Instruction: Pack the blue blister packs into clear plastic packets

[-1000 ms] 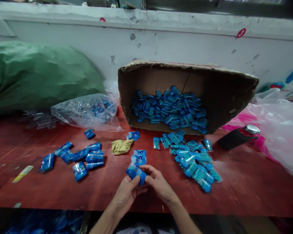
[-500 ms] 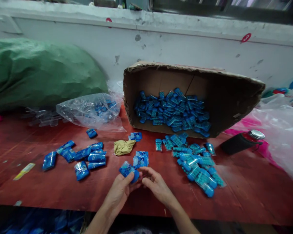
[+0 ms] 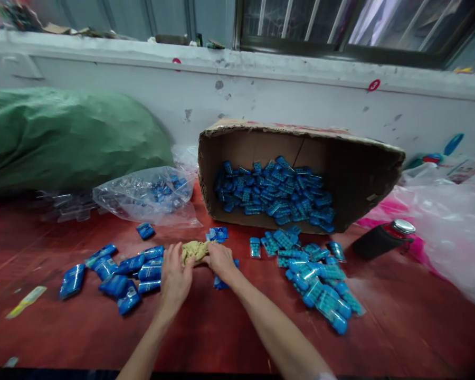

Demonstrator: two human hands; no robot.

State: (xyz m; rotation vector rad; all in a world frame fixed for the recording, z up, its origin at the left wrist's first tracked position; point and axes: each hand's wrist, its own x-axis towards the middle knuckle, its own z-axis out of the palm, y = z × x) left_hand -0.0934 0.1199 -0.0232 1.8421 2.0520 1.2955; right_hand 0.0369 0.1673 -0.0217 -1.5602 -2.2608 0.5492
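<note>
Yellow cloth [image 3: 195,251] is lying well inside near edge of tabletop [image 3: 209,332]; left hand [image 3: 176,277], half-open, is touching it; right hand [image 3: 221,261], curled, is gripping it.

The wad [image 3: 195,250] is pale yellow, the packets [image 3: 114,285] blue.

Yellow cloth [image 3: 195,251] partly covered by left hand [image 3: 176,277] and right hand [image 3: 221,261]. Blue cards [image 3: 220,284] mostly behind right hand. Green sack [image 3: 71,140] cut by left edge. Print on blue packets [image 3: 72,281] illegible.

Workshop: worn red worktable [image 3: 206,332], cardboard box [image 3: 366,177] heaped with small blue bottles [image 3: 277,192], bulky green sack [image 3: 71,140].
</note>
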